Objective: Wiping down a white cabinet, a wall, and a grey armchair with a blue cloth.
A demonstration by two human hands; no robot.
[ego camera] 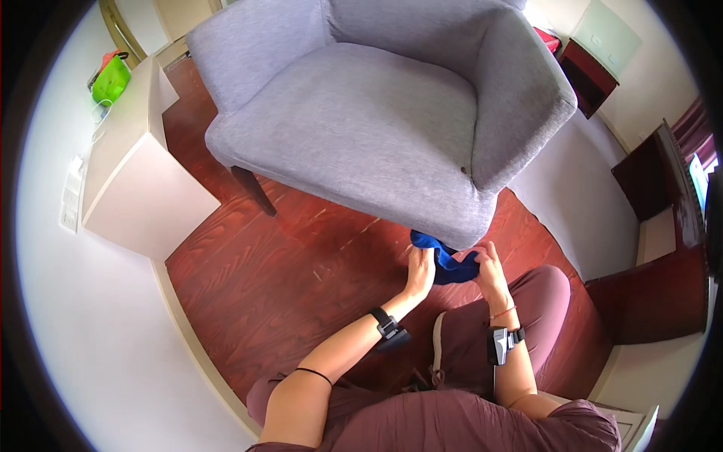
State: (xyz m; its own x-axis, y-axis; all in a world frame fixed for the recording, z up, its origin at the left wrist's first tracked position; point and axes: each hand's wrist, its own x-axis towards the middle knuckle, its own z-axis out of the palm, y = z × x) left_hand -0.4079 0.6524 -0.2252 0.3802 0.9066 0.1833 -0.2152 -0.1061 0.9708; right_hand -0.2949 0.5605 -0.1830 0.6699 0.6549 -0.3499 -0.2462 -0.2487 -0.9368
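A blue cloth (pixel 456 270) is stretched between my two hands, just below the front right corner of a grey upholstered armchair (pixel 339 124). My left hand (pixel 420 272) grips the cloth's left side, its fingers partly hidden behind the fabric. On the opposite side, my right hand (pixel 490 270) pinches the cloth's edge between thumb and fingers. The chair leg at this corner is mostly hidden by the cloth and the seat. Another dark wooden leg (pixel 254 191) shows under the seat's left front.
Reddish wood flooring (pixel 271 282) surrounds the chair. At left a pale cabinet (pixel 152 192) carries a bright green container (pixel 111 80) near a white cable. Dark red wooden furniture (pixel 649 299) stands at right, beside a grey panel or mat (pixel 576 186). My bent knee (pixel 545 288) is close to my right hand.
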